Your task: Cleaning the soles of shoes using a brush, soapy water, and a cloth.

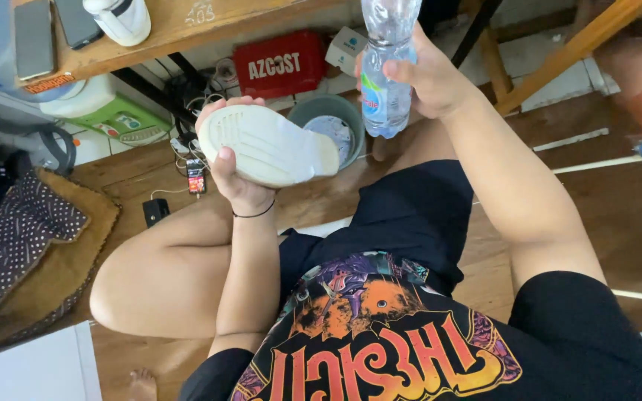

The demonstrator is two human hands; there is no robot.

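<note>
The left hand [226, 167] clamps its fingers on a pale cream shoe [265, 145], sole up, long axis running left to right, the far end over a grey-green plastic bowl [313, 111]. The right hand [429, 74] grips a clear plastic water bottle [385, 70], roughly upright; its top is cropped.

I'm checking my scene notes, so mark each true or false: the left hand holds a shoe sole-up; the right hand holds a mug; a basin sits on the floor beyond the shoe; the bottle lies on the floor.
1. The left hand holds a shoe sole-up. True.
2. The right hand holds a mug. False: it grips a clear plastic bottle.
3. A basin sits on the floor beyond the shoe. True.
4. The bottle lies on the floor. False: it is held upright.
</note>
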